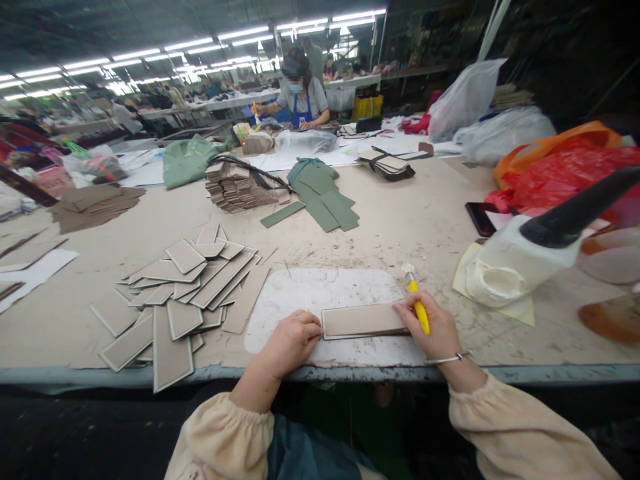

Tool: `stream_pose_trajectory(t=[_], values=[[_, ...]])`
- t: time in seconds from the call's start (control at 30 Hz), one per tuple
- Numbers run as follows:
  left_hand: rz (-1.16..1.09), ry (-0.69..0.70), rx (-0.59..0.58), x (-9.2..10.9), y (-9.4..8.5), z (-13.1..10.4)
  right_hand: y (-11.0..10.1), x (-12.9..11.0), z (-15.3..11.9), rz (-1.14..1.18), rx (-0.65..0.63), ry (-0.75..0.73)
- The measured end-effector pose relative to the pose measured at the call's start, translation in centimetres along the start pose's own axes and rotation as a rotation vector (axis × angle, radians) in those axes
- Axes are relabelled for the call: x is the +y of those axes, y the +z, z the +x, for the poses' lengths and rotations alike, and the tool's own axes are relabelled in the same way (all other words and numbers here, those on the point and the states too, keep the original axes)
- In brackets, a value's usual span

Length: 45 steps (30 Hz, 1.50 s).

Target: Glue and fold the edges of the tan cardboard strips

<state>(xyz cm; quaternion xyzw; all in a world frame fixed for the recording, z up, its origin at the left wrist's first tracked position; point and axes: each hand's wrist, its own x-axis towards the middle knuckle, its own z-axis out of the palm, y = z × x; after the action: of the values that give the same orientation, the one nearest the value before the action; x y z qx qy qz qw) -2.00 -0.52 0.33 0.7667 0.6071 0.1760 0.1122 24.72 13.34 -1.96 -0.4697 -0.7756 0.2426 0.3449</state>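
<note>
A beige rectangular panel with a dark green edge (363, 321) lies over a white board (285, 293) near the table's front edge. My left hand (295, 337) has its fingers closed at the panel's left end. At the other end, my right hand (429, 327) pinches the panel and also holds a yellow-handled brush (419, 308), bristles pointing away from me. A loose pile of similar edged panels (173, 333) spreads to the left of the board, with a plain beige strip (246, 300) between them.
Green strips (320, 193) and a tied beige stack (240, 187) lie farther back. At right are a white container with a black spout (520, 260), a phone (481, 219) and a red bag (585, 173). A person in a blue apron (303, 110) sits across the table.
</note>
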Motion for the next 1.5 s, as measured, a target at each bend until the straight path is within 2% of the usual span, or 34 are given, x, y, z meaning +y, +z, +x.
stream_pose_trajectory(t=[0.37, 1.03, 1.17, 1.5], values=[[-0.014, 0.002, 0.02, 0.01, 0.01, 0.03, -0.11, 0.08, 0.14, -0.029, 0.015, -0.027], [0.015, -0.049, -0.019, 0.5, -0.27, 0.05, 0.05, -0.11, 0.0, -0.054, 0.033, -0.077], [0.05, -0.004, -0.038, 0.27, -0.11, -0.05, 0.08, -0.26, 0.04, -0.069, 0.036, -0.095], [0.132, -0.033, -0.12, 0.88, -0.63, 0.33, 0.5, 0.27, 0.15, -0.075, 0.019, -0.127]])
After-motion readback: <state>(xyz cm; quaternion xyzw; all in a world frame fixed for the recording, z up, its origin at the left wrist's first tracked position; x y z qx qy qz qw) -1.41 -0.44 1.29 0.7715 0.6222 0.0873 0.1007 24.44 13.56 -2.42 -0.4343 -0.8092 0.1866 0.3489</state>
